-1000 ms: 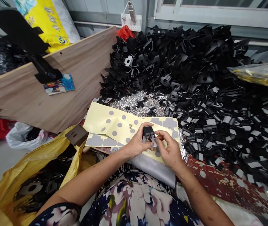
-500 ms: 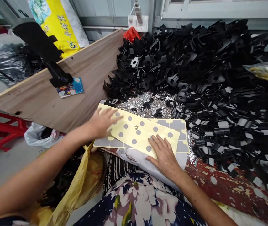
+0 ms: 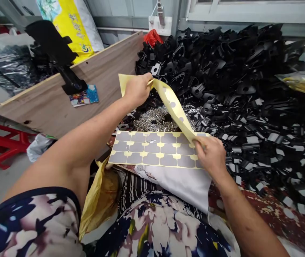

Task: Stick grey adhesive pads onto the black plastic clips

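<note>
Taking the flat sheet [image 3: 152, 148] of grey tab-shaped pieces as the middle of the dial, twelve pointing away from the person, a pale silvery cloth [image 3: 179, 184] hangs at five o'clock, beside the worn red surface [image 3: 262, 205] at four. A few small pins [image 3: 150, 141] lie on the flat sheet. At three, the right hand [image 3: 211, 153] is closed, thumb against fingers, pinching the near end of the yellow dotted sheet [image 3: 172, 104]. This rises, curved, towards the left hand [image 3: 138, 89] between eleven and twelve, whose fingers are curled tight around it. Below the raised sheet, at twelve, spreads a pile of metal pins [image 3: 154, 119]; black plastic parts [image 3: 235, 64] are heaped between one and two. At ten, a colourful booklet [image 3: 88, 95] sits against a wooden panel [image 3: 109, 67]. Farther off, at eleven, a yellow-and-white sack [image 3: 77, 28] bears a blue emblem and vertical characters too blurred to read.
</note>
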### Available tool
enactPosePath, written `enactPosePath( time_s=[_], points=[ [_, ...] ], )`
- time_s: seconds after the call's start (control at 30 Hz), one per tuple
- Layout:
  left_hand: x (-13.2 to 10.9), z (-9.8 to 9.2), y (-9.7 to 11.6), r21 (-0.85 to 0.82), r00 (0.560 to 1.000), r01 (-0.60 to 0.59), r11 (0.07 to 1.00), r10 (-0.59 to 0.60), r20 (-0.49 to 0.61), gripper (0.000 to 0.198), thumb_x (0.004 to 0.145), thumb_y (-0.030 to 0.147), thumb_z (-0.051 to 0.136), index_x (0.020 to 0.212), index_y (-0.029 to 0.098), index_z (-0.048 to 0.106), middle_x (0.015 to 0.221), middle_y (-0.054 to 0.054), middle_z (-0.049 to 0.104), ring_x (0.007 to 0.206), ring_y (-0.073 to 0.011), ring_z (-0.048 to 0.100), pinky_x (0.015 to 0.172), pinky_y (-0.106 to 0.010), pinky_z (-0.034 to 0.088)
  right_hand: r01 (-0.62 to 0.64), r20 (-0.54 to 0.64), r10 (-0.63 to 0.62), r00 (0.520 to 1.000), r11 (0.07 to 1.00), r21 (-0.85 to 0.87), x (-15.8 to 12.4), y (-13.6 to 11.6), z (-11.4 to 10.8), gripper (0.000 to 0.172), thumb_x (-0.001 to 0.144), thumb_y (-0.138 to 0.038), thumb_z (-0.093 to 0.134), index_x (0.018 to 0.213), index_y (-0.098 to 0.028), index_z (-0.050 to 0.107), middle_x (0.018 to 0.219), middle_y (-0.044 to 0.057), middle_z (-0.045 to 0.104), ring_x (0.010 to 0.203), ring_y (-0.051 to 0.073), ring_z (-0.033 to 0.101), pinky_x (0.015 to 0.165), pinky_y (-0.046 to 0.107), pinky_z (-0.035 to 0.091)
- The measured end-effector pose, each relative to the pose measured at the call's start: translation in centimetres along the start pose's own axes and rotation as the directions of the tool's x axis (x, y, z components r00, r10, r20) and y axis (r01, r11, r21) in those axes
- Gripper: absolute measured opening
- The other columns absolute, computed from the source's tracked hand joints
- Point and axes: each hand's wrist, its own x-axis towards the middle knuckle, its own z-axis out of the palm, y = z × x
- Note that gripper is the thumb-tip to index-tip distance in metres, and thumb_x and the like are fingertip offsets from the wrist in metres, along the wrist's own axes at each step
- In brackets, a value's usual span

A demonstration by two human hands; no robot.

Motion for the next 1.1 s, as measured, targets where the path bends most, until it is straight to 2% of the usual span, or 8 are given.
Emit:
enactPosePath(
  time_s=[0.33,0.47,0.57,0.67,0.8,0.87,1.0,1.1],
  points=[
    [3.2,-3.9,6.8,0.189,0.999,-0.009,0.982,0.019,-0.049,0.032,0.106,0.026,0.05,0.12,0.002,0.065,0.126,-0.016,0.072,0.122,-0.0218,0.057,0.111,-0.043,0.04,-0.424,0.139,0.497,0.857,0.525,0.738,2.2,2.4,2.4,0.054,0.08,-0.063,0.07,0.105,-0.015,0.072,0.091,0.006,0.075,0.083,0.023,0.067,0.07,0.032,0.053],
    [-2.9,-3.7,10.4,-0.086,0.967,-0.172,0.981,0.151,-0.205,0.031,0.099,0.025,0.044,0.114,0.012,0.069,0.11,-0.007,0.074,0.102,-0.0199,0.062,0.099,-0.037,0.05,-0.428,0.233,0.476,0.848,0.355,0.831,-0.1,-0.1,0.8,0.068,0.078,-0.075,0.07,0.124,-0.025,0.063,0.115,0.007,0.076,0.095,0.024,0.073,0.071,0.035,0.062],
    [-10.0,0.0,12.4,-0.355,0.962,-0.269,0.895,0.236,-0.134,0.038,0.09,0.049,0.054,0.121,0.035,0.07,0.098,0.002,0.073,0.087,-0.0263,0.066,0.076,-0.041,0.057,-0.418,0.446,0.195,0.873,-0.168,0.893,-2.2,-3.2,-0.4,0.12,0.055,-0.072,0.09,0.156,-0.042,0.032,0.142,0.0,0.066,0.11,0.028,0.074,0.082,0.048,0.067],
    [-16.1,4.8,13.9,-0.434,0.757,-0.604,0.669,0.652,-0.049,0.055,0.088,0.048,0.057,0.143,0.056,0.059,0.096,0.005,0.077,0.079,-0.0292,0.071,0.069,-0.043,0.061,-0.323,0.358,0.28,0.891,-0.163,0.932,-4.4,-3.5,-1.3,0.119,0.046,-0.054,0.098,0.151,-0.051,0.04,0.129,-0.011,0.071,0.113,0.024,0.072,0.096,0.044,0.064],
    [-21.6,7.1,17.1,-0.591,0.523,-0.706,0.391,0.85,-0.062,0.066,0.092,0.035,0.06,0.156,0.047,0.05,0.147,-0.003,0.066,0.127,-0.0316,0.069,0.094,-0.04,0.066,-0.177,-0.107,0.603,0.79,0.393,0.902,-12.0,-2.1,-6.6,0.038,0.08,-0.048,0.079,0.113,-0.031,0.072,0.118,-0.004,0.075,0.105,0.02,0.073,0.097,0.037,0.063],
    [-22.7,7.1,18.5,-0.703,0.466,-0.631,0.328,0.885,-0.005,0.063,0.096,0.028,0.059,0.156,0.045,0.051,0.156,-0.002,0.059,0.137,-0.0286,0.063,0.104,-0.037,0.062,-0.249,-0.471,0.652,0.594,0.706,0.663,-17.6,-0.6,-10.8,0.027,0.089,-0.042,0.071,0.109,-0.025,0.071,0.11,0.002,0.076,0.102,0.02,0.072,0.093,0.036,0.062],
    [-23.6,9.4,20.9,-0.851,0.282,-0.311,0.423,0.896,0.343,0.045,0.103,0.032,0.057,0.147,0.041,0.06,0.135,-0.002,0.072,0.114,-0.0225,0.073,0.097,-0.032,0.061,-0.535,-0.818,0.54,0.198,0.759,0.371,-30.2,3.8,-15.8,0.03,0.101,-0.035,0.058,0.128,-0.024,0.058,0.127,0.008,0.064,0.121,0.023,0.061,0.11,0.042,0.05],
    [-25.1,14.0,24.3,-0.813,0.032,-0.138,0.566,0.823,0.567,0.043,0.101,0.037,0.059,0.143,0.032,0.066,0.127,-0.006,0.075,0.106,-0.0234,0.072,0.092,-0.034,0.06,-0.888,-0.667,0.63,0.398,0.446,-0.11,-36.9,6.9,-13.4,0.032,0.107,-0.031,0.041,0.131,-0.017,0.057,0.128,0.017,0.062,0.126,0.032,0.056,0.112,0.06,0.045]
  ],
)
